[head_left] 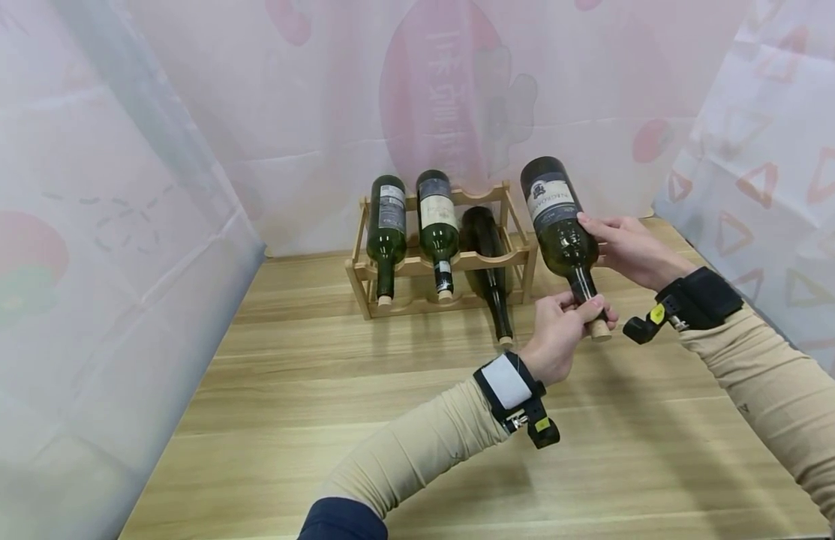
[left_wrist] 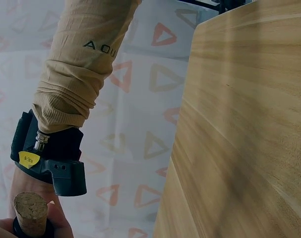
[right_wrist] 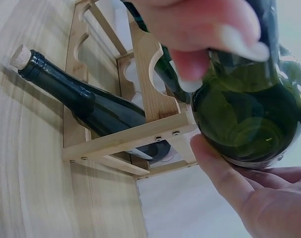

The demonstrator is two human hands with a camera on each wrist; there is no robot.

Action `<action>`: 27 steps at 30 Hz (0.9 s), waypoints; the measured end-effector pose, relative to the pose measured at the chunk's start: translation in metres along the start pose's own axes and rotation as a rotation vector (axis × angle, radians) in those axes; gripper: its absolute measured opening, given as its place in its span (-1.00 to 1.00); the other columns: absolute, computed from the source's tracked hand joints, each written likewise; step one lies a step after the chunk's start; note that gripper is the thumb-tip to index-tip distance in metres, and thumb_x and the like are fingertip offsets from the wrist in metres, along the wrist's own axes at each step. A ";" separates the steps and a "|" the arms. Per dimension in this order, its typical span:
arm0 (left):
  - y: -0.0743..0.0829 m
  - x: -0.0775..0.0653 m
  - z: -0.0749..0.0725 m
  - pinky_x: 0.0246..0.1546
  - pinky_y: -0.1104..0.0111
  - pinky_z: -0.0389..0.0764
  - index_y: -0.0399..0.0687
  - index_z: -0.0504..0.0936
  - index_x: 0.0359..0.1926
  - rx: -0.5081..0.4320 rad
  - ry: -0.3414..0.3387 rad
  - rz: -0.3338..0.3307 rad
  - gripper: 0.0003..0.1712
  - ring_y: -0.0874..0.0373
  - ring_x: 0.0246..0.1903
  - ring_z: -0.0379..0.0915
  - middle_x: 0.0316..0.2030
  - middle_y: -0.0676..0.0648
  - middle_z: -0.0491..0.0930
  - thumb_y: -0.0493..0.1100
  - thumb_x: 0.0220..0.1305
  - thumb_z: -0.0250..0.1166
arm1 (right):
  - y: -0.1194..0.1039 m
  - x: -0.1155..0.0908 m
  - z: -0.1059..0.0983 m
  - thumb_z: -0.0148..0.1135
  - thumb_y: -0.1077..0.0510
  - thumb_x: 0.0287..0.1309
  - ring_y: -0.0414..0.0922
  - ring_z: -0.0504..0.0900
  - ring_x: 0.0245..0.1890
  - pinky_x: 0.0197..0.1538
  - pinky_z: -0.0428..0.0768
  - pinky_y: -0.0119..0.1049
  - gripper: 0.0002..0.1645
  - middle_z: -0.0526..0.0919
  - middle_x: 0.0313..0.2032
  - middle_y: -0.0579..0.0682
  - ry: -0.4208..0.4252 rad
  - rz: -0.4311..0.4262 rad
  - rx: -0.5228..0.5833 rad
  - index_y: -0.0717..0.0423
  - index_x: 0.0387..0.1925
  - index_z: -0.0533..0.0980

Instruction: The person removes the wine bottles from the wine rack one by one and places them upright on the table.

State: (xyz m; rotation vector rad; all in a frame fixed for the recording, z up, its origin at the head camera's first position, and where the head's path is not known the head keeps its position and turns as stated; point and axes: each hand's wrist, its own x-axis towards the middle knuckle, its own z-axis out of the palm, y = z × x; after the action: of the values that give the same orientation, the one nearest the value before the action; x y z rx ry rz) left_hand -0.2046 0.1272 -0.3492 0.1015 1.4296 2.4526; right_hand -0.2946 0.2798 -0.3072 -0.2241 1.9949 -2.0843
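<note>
Pale sheets [head_left: 322, 97] printed in pinks and reds hang around a wood-grain table [head_left: 289, 435]. Two arms in beige sleeves [head_left: 417, 442] reach over it; only the left wrist view lets the letters "AQU" be read, on the right sleeve.

A two-tier wooden rack [head_left: 471, 262] stands towards the back of the table. In the head view, two green bottles [head_left: 440, 217] with labels lie side by side on its upper tier, corks facing the wearer. A darker bottle [head_left: 482, 232] lies in the lower tier at the right; the right wrist view shows it from the side, its neck jutting out past the frame.

The held bottle [head_left: 562, 232] is in the air just right of the rack, tilted neck-down towards the wearer. Its label shows in the head view; the right wrist view instead looks through its green glass.

The right hand [head_left: 629, 251] cups the bottle's body, thumb on the near side, fingers curled beneath. The left hand [head_left: 559, 334] pinches the neck between thumb and fingers.

Black wrist straps [head_left: 512, 394] carry small devices. The left wrist view brings the held bottle's speckled cork [left_wrist: 30, 208] close; the right wrist view alone reveals metal bolts [right_wrist: 176, 133] in the rack.
</note>
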 end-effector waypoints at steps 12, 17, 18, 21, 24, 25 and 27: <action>-0.002 -0.001 0.005 -0.19 0.24 0.71 -0.29 0.62 -0.30 -0.002 -0.010 0.007 -0.95 0.16 -0.48 0.56 -0.40 -0.31 0.62 -0.39 0.27 0.22 | 0.000 -0.004 -0.004 0.00 -0.03 0.41 -0.26 0.60 -0.23 -0.11 0.59 -0.34 -0.68 0.67 -0.28 -0.15 0.002 -0.002 -0.022 -0.03 -0.23 0.65; -0.004 -0.001 0.006 -0.21 0.27 0.71 -0.30 0.62 -0.30 -0.003 -0.018 0.006 -0.95 0.16 -0.48 0.55 -0.48 -0.15 0.61 -0.40 0.27 0.22 | 0.000 -0.005 -0.006 0.00 -0.03 0.41 -0.26 0.61 -0.25 -0.12 0.60 -0.35 -0.69 0.68 -0.29 -0.15 0.013 0.001 -0.017 -0.04 -0.25 0.64; -0.004 -0.001 0.007 -0.22 0.28 0.71 -0.30 0.62 -0.30 -0.002 -0.021 0.006 -0.95 0.16 -0.47 0.55 -0.50 -0.12 0.61 -0.40 0.27 0.21 | 0.000 -0.005 -0.007 0.00 -0.02 0.41 -0.26 0.61 -0.25 -0.12 0.60 -0.35 -0.69 0.67 -0.29 -0.15 0.015 0.000 -0.016 -0.04 -0.25 0.64; -0.004 -0.001 0.008 -0.23 0.30 0.71 -0.29 0.61 -0.30 0.000 -0.028 0.006 -0.94 0.16 -0.47 0.55 -0.52 -0.07 0.59 -0.40 0.27 0.21 | 0.001 -0.007 -0.008 0.01 -0.02 0.41 -0.26 0.61 -0.26 -0.13 0.60 -0.35 -0.69 0.67 -0.30 -0.15 0.020 -0.003 -0.017 -0.03 -0.25 0.64; -0.005 -0.001 0.009 -0.23 0.30 0.71 -0.29 0.61 -0.31 0.006 -0.032 0.005 -0.94 0.17 -0.48 0.55 -0.52 -0.07 0.59 -0.40 0.28 0.21 | 0.001 -0.007 -0.009 0.01 -0.02 0.41 -0.26 0.60 -0.27 -0.14 0.60 -0.35 -0.69 0.67 -0.30 -0.15 0.024 -0.002 -0.019 -0.02 -0.26 0.64; -0.005 -0.001 0.009 -0.22 0.29 0.71 -0.28 0.61 -0.31 0.009 -0.032 0.004 -0.94 0.17 -0.48 0.55 -0.52 -0.07 0.59 -0.40 0.28 0.21 | 0.001 -0.008 -0.009 0.01 -0.03 0.40 -0.26 0.60 -0.27 -0.14 0.60 -0.35 -0.69 0.67 -0.31 -0.15 0.026 -0.001 -0.020 -0.02 -0.26 0.64; -0.006 -0.001 0.009 -0.19 0.25 0.71 -0.28 0.62 -0.31 0.013 -0.032 0.001 -0.94 0.17 -0.48 0.55 -0.52 -0.07 0.59 -0.39 0.28 0.21 | 0.001 -0.008 -0.010 0.02 -0.03 0.40 -0.25 0.60 -0.28 -0.15 0.59 -0.35 -0.69 0.66 -0.31 -0.15 0.026 0.001 -0.021 -0.02 -0.27 0.64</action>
State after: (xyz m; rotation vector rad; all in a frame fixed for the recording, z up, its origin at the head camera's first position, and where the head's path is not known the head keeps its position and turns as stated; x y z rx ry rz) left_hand -0.2007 0.1374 -0.3492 0.1436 1.4329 2.4316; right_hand -0.2894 0.2914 -0.3086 -0.2007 2.0321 -2.0768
